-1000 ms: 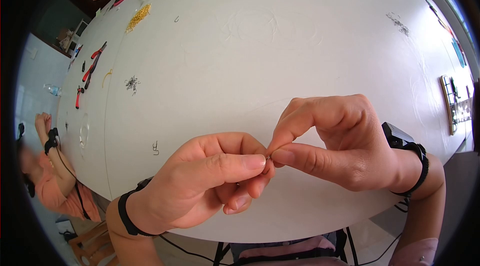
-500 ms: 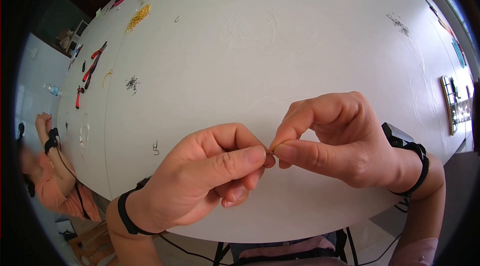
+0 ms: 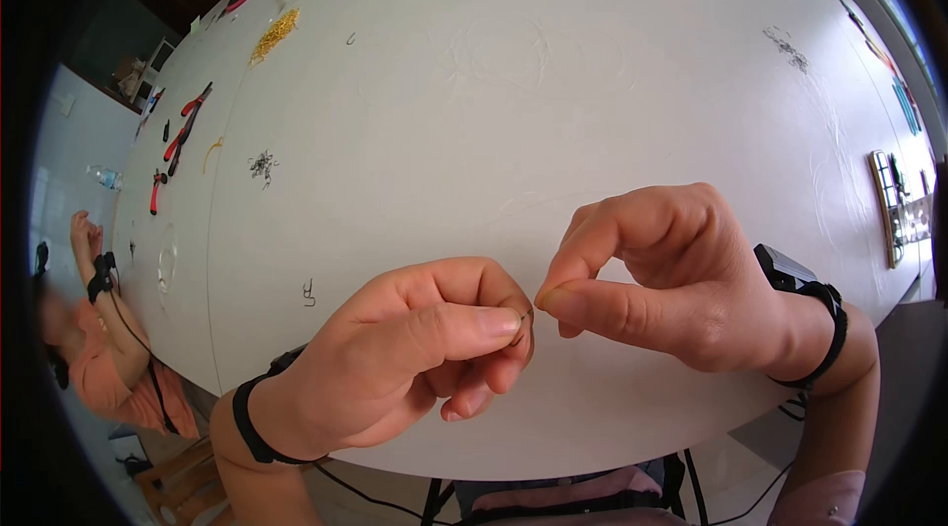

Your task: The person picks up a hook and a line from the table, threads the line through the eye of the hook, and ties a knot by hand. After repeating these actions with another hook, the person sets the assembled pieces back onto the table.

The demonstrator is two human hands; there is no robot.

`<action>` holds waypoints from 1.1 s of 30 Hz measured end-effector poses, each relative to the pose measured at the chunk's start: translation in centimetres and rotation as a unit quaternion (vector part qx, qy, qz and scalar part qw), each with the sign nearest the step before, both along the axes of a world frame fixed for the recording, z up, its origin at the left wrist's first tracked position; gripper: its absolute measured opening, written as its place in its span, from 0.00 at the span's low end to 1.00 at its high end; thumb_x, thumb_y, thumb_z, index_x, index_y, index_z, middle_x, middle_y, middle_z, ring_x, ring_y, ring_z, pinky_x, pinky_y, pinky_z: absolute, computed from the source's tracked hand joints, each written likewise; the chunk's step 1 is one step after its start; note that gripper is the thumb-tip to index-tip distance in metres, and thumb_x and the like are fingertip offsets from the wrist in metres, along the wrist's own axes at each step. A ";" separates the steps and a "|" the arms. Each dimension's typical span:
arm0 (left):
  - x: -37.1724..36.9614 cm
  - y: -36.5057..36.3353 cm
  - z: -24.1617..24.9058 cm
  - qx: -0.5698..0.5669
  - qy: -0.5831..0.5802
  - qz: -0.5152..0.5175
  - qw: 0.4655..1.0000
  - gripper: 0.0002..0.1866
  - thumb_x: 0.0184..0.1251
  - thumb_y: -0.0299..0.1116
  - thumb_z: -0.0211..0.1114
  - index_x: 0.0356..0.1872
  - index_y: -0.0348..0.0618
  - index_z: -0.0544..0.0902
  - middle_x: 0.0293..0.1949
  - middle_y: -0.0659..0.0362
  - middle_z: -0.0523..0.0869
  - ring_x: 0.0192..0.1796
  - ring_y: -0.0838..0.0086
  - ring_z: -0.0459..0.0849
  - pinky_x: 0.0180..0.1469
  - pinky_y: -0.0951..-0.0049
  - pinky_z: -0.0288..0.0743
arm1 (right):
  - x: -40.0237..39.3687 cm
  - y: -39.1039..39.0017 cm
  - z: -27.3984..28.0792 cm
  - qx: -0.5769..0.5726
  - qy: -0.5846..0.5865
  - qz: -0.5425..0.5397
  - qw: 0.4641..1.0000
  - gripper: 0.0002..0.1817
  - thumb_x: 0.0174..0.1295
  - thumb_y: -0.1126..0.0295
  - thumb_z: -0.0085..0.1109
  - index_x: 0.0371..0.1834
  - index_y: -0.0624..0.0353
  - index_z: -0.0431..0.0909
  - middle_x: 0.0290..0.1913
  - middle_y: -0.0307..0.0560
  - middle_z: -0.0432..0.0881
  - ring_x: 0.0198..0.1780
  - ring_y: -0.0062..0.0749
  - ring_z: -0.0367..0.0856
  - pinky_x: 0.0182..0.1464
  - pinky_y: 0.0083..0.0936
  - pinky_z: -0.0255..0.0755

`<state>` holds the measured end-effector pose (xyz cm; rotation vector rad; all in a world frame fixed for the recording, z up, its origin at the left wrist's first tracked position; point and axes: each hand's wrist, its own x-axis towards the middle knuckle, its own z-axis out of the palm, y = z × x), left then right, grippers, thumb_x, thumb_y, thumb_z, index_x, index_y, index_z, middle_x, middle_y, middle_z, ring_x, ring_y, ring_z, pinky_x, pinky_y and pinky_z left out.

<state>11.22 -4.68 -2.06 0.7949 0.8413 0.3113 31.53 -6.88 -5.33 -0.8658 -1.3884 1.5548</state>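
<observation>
Over the near part of the table, my left hand [image 3: 425, 348] is closed, thumb pressed against the curled index finger. A thin dark bit of what looks like a fish hook [image 3: 525, 316] sticks out from this pinch; the rest is hidden by the fingers. Just to the right, my right hand [image 3: 652, 279] pinches with thumb and index fingertip, close to the dark tip. Whatever it holds is too fine to make out. Left of my hands lie a few small dark fish hooks [image 3: 309, 293] on the white table [image 3: 444, 180].
Farther left are a pile of hooks [image 3: 262, 166], red-handled pliers [image 3: 178, 141] and a gold heap of small pieces [image 3: 275, 36]. Clear line [image 3: 538, 52] lies in loops at the back. More hooks [image 3: 787, 49] sit far right. A person in orange [image 3: 118, 368] sits at left.
My left hand has shifted slightly down and left, so a small gap has opened between the two pinches. My right hand has hardly moved.
</observation>
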 end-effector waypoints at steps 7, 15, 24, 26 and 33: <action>-0.1 0.1 -0.2 -0.030 -0.034 0.000 0.999 0.08 0.65 0.32 0.52 0.29 0.38 0.71 0.24 0.59 0.71 0.20 0.77 0.66 0.22 0.76 0.60 | 0.1 0.1 0.0 0.008 0.001 -0.017 1.000 0.01 0.57 0.79 0.62 0.31 0.66 0.80 0.29 0.45 0.82 0.31 0.22 0.78 0.36 0.18 0.70; -0.3 0.1 -0.4 -0.024 -0.036 -0.009 0.999 0.08 0.65 0.32 0.52 0.30 0.37 0.71 0.24 0.58 0.71 0.20 0.77 0.66 0.22 0.76 0.60 | 0.2 0.2 -0.3 0.073 -0.031 -0.033 0.996 0.02 0.56 0.79 0.63 0.29 0.66 0.80 0.28 0.45 0.81 0.28 0.21 0.77 0.33 0.17 0.69; -0.2 0.2 -0.4 -0.020 -0.026 0.000 0.999 0.09 0.65 0.32 0.53 0.29 0.37 0.70 0.24 0.58 0.71 0.20 0.78 0.65 0.22 0.77 0.60 | 0.3 0.5 0.0 0.058 -0.066 -0.074 0.993 0.03 0.56 0.78 0.62 0.28 0.66 0.79 0.27 0.44 0.81 0.28 0.21 0.76 0.32 0.17 0.70; -0.2 0.2 -0.4 -0.011 -0.024 0.006 1.000 0.09 0.65 0.32 0.52 0.29 0.37 0.70 0.24 0.58 0.71 0.20 0.78 0.65 0.22 0.77 0.60 | 0.2 0.6 -0.2 0.043 -0.044 -0.070 0.996 0.03 0.57 0.77 0.62 0.31 0.67 0.79 0.27 0.44 0.81 0.28 0.21 0.77 0.33 0.18 0.70; -0.5 0.5 -0.4 0.073 0.007 0.055 0.996 0.09 0.64 0.33 0.52 0.27 0.39 0.69 0.23 0.59 0.72 0.20 0.78 0.66 0.22 0.77 0.60 | 0.6 0.8 2.7 -0.039 -0.044 -0.029 0.998 0.16 0.62 0.69 0.57 0.47 0.70 0.75 0.23 0.44 0.80 0.21 0.19 0.74 0.25 0.16 0.69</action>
